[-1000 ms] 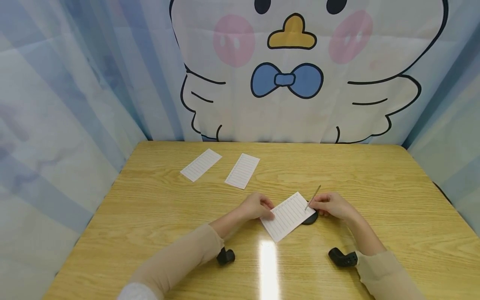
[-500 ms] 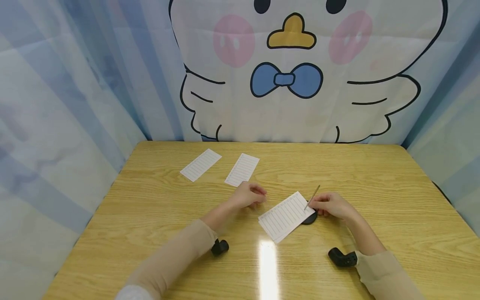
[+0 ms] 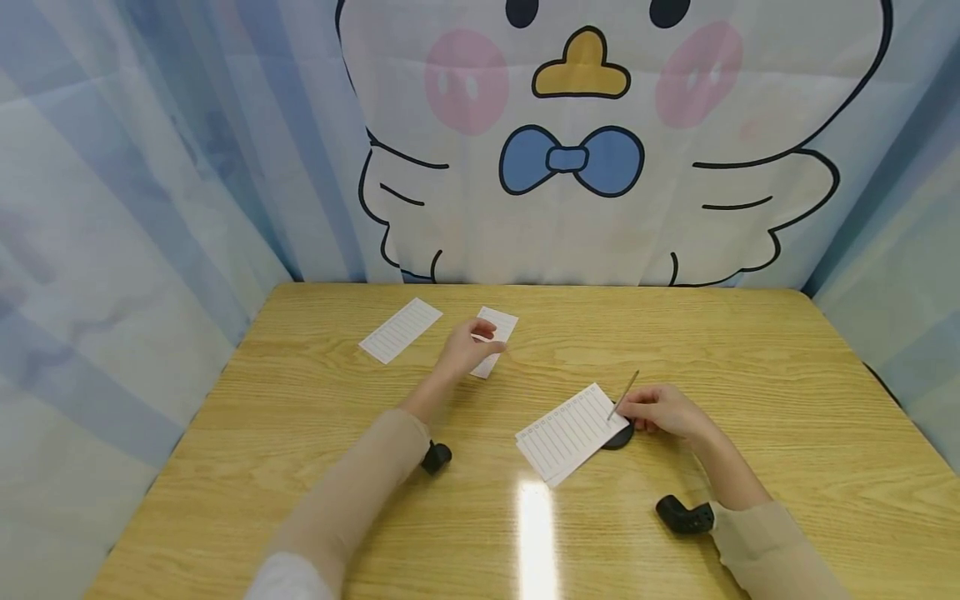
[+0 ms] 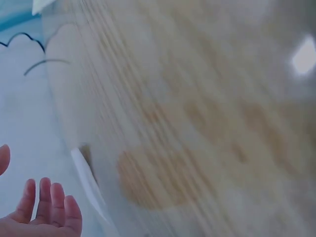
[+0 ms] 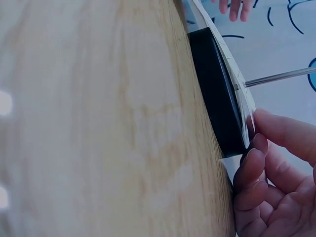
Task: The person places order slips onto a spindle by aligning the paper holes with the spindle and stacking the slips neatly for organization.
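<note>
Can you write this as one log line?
left hand: at loose card; right hand: pinches card stack; metal rod: sticks up from stack; black base: underneath

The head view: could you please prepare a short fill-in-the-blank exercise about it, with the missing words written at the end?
1. The metal pin rises from the stacked slips, and its round base is coloured ____.
2. The hand at the edge of the stacked slips is the person's ____ one.
3. The other hand partly hides a loose slip; the loose slips number ____ in all.
4. The bow tie printed on the curtain is ____.

Missing words: black; right; two; blue.
</note>
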Tool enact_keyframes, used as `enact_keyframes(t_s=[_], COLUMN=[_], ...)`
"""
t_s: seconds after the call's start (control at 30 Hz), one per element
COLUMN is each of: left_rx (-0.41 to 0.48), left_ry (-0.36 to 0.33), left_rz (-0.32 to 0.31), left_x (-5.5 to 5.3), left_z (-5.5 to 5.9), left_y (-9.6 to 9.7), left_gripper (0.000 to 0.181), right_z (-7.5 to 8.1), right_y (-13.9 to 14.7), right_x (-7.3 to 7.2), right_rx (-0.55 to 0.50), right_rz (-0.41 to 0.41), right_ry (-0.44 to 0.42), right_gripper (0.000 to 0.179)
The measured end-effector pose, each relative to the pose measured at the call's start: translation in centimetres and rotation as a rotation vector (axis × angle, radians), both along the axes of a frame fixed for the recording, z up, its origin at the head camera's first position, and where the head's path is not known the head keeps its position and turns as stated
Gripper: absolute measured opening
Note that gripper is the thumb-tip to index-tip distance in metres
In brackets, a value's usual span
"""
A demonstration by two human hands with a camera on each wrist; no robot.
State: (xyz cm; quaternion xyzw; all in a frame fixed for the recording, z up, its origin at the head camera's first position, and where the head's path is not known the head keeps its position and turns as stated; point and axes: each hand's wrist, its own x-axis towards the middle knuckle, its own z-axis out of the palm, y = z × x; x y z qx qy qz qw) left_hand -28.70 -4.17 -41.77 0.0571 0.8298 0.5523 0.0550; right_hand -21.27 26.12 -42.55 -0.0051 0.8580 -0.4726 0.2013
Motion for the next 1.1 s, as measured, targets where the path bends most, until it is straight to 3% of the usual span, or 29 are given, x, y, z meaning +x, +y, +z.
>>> enact_keyframes(t_s=[0.23,0.57,0.87,1.1], left_rx=[-0.055,-0.192,-0.46,-0.447], left_ry=[-0.011,-0.003,0.031,0.015], left_rz=[0.075,0.11,0.108,0.114], left_x=[-1.7,-2.8,-3.3,-3.4], left_z=[-1.0,-1.1,-1.6,-1.8], left_y=[-1.0,-1.6,-1.1,-0.8], left_gripper=[0.047,0.054,0.064,0.064], right_z=[0.1,-0.1,-0.2,-0.3], right_y=[-0.2,-0.1,0.1,0.2], right_x=[0.1,0.1,-0.1,-0.1], right_rx=[0.015,0.009,-0.009,-0.012], right_rz=[-0.008,-0.006,-0.004,0.003], right_ry=[-0.003,-0.002,-0.007,-0.003], right_gripper=[0.023,0.022,0.02,0.02])
